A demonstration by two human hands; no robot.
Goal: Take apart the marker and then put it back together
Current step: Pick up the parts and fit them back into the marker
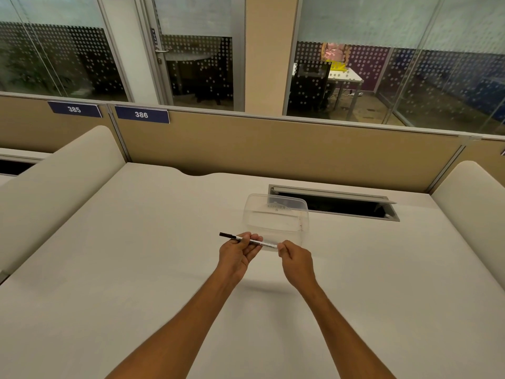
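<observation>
The marker (250,240) is held in the air over the middle of the surface (136,255), lying sideways, black cap pointing left; the left hand (238,251) curls round its middle; the right hand (292,255) pinches its right end, so both hands can pull apart; a clear box (276,218) sits just behind.

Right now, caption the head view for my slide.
Both hands hold a capped white marker level above the desk, left hand mid-barrel, right hand pinching its end, before a clear container.
</observation>
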